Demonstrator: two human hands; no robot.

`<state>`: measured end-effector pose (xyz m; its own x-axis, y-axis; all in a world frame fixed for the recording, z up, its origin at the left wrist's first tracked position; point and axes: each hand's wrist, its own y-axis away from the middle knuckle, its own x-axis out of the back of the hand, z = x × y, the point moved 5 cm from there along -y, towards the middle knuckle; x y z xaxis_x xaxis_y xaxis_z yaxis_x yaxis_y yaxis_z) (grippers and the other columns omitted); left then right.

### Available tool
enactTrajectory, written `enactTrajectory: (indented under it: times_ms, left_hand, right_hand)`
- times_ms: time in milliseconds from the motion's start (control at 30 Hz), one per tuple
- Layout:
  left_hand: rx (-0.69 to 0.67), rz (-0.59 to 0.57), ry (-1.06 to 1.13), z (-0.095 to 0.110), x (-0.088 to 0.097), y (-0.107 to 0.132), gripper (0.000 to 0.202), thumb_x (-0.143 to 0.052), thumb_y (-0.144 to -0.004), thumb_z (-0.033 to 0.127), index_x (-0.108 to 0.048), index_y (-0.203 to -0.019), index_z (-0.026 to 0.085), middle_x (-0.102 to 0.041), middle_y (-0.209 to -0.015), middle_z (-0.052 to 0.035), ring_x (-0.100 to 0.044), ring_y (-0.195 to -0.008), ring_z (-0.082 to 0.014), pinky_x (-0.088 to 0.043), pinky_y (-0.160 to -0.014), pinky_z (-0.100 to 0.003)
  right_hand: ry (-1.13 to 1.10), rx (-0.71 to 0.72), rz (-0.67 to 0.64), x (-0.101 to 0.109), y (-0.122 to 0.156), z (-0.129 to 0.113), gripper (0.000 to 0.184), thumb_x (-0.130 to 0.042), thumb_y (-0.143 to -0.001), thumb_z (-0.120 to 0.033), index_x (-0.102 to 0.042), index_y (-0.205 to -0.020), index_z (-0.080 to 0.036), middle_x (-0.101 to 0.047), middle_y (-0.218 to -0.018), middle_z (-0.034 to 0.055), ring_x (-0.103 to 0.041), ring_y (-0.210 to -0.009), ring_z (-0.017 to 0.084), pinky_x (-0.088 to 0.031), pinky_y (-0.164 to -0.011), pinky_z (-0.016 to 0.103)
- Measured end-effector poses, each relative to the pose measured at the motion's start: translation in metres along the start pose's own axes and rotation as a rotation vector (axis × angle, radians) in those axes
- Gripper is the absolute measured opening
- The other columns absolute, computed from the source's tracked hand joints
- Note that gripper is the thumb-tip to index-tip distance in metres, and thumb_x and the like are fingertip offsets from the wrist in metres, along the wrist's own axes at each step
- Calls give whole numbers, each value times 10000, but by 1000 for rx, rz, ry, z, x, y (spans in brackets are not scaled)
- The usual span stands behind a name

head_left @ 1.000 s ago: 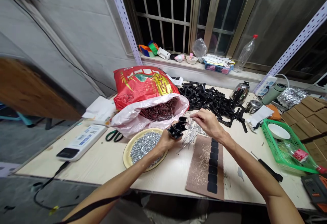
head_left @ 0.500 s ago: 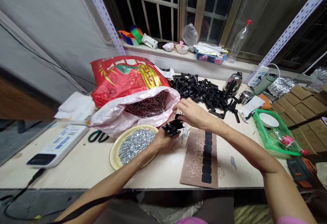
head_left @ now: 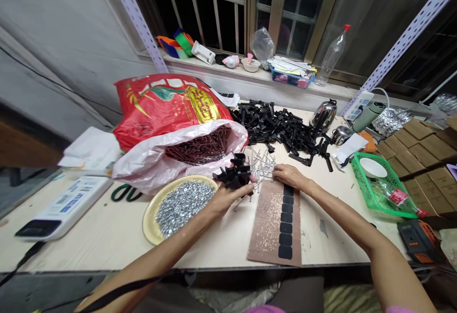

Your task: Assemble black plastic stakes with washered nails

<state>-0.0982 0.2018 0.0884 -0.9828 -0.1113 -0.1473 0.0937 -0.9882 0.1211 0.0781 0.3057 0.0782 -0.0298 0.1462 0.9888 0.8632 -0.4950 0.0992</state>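
Several black parts [head_left: 233, 175] are grasped in the left hand [head_left: 228, 197], above the surface [head_left: 228, 244], between the dish [head_left: 146, 225] and the cardboard [head_left: 264, 229]. The right hand [head_left: 288, 176] is placed at the near-right edge of the silver pins [head_left: 262, 163], with fingers curled; whether a pin is gripped cannot be told. Pin pick-up is judged to be the step in hand. For this, a fingertip pinch on one pin is called for, with the black parts kept steady. Farther out, more black parts are heaped beyond the pins, beside the red bag [head_left: 167, 106].
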Motion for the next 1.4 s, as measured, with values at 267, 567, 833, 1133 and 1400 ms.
enactTrajectory:
  times_ms: [267, 567, 833, 1133, 1400]
  left_hand:
    - [55, 54, -13, -11, 0, -8, 341, -762, -507, 366, -644, -763, 174, -665, -804, -40, -602, -822, -213, -470, -823, -369]
    - [30, -27, -67, -2, -15, -4, 343, -756, -503, 360, -591, -742, 178, -606, -743, -14, -552, -739, -188, -478, -733, -351]
    - [34, -55, -113, -6, -19, -2, 289, -728, -537, 356, -573, -712, 185, -591, -707, -2, -540, -714, -180, -469, -717, -344]
    - [52, 73, -93, -4, -7, 0, 345, -777, -507, 420, -652, -734, 193, -690, -798, -51, -618, -814, -236, -496, -782, -375]
    - [26, 110, -64, -5, -13, -3, 328, -757, -511, 401, -660, -736, 183, -684, -778, -43, -614, -789, -218, -489, -809, -373]
  right_hand:
    - [-976, -124, 957, 78, 15, -24, 352, -591, -867, -341, -441, -1177, -266, -613, -826, -37, -622, -715, 116, -549, -683, 275]
    - [-939, -26, 900, 92, 9, -71, 238, -615, -864, -379, -521, -1044, -256, -651, -845, -28, -671, -788, 129, -548, -757, 293]
    - [-745, 14, 857, 85, 15, -75, 219, -578, -894, -419, -584, -981, -218, -647, -844, -7, -648, -772, 126, -543, -743, 278]
    - [-224, -585, 428, 63, 25, -2, 254, -441, -978, -292, -666, -1002, -177, -635, -1034, 78, -609, -944, 157, -490, -780, 274]
    - [36, -914, 144, 20, 35, 40, 258, -425, -852, 16, -655, -946, -55, -665, -960, 220, -637, -899, 251, -462, -711, 304]
